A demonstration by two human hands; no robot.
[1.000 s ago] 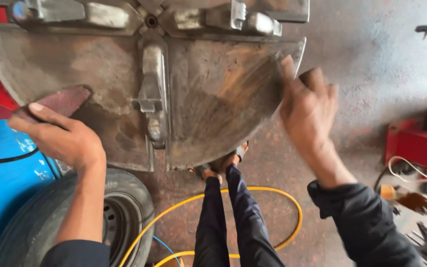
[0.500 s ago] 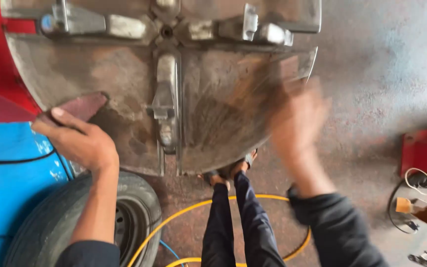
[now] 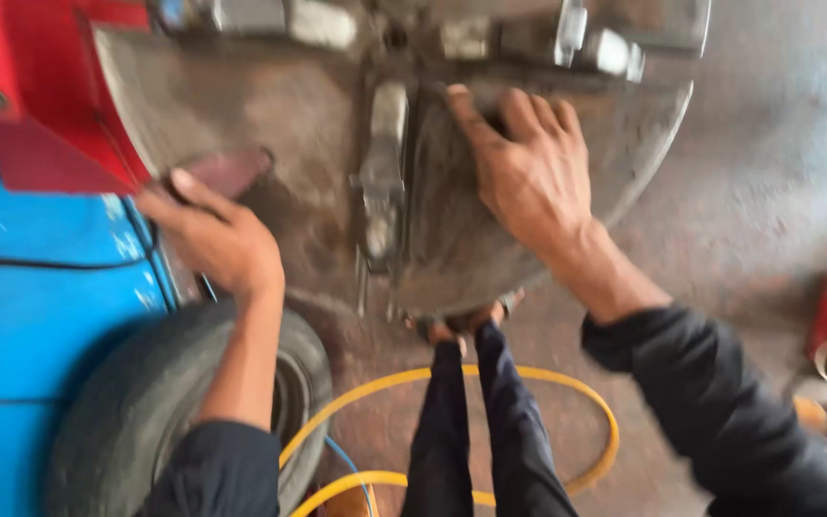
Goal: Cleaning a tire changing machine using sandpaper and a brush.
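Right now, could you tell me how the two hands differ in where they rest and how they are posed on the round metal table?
The left hand grips the edge of the round metal table, fingers curled; the right hand lies flat on its top beside the clamp jaw, fingers spread. The left sits near a dark reddish pad; the right on dusty grey metal. Both have dark sleeves.

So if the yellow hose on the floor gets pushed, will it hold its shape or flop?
The yellow hose lies in a loose loop on the floor, so it is probably flexible and would slide or shift its curve rather than stay rigid. It looks thin beside the tyre, so likely light. Its ends run out of view, so something may hold it back.
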